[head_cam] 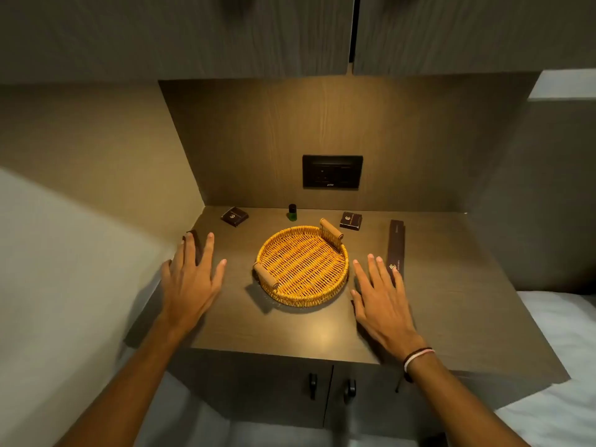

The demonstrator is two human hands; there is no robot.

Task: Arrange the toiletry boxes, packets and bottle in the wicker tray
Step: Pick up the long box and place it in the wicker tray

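Two boxes (234, 216) (351, 220) behind wicker tray (303, 297)

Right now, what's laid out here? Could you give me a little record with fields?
Tray: round wicker tray, two handles, nothing inside
Bottle: small green bottle, upright, behind tray
Boxes: dark box back left; dark box back right
Long packet: dark long packet, flat, right of tray
Left hand: open, partly covering another dark item
Right hand: open, empty, beside tray
Surface: brown counter
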